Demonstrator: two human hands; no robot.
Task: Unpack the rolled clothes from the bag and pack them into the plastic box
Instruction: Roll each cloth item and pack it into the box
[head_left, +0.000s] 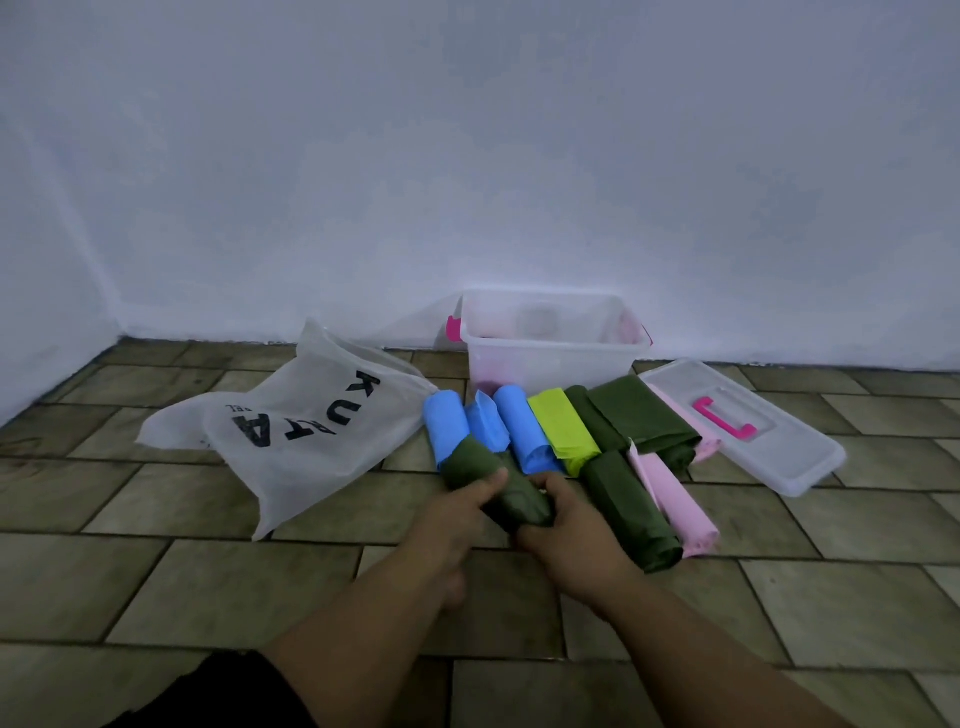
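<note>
On the brown tiled floor (208, 582), a limp translucent white bag with black lettering (291, 421) lies at left. Both hands, left hand (457, 525) and right hand (576, 540), grip one dark green rolled cloth (498, 483). Blue, lime, green and pink rolls (561, 431) lie before the clear plastic box (556, 358); its contents are unclear. Its lid (769, 441) rests at right.

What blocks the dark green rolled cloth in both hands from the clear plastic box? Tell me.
A row of rolled clothes (blue, lime, dark green, pink) lies on the floor between the dark green rolled cloth, gripped by the left hand and right hand, and the clear plastic box. The box's lid is off, so lifting over them clears everything.
</note>
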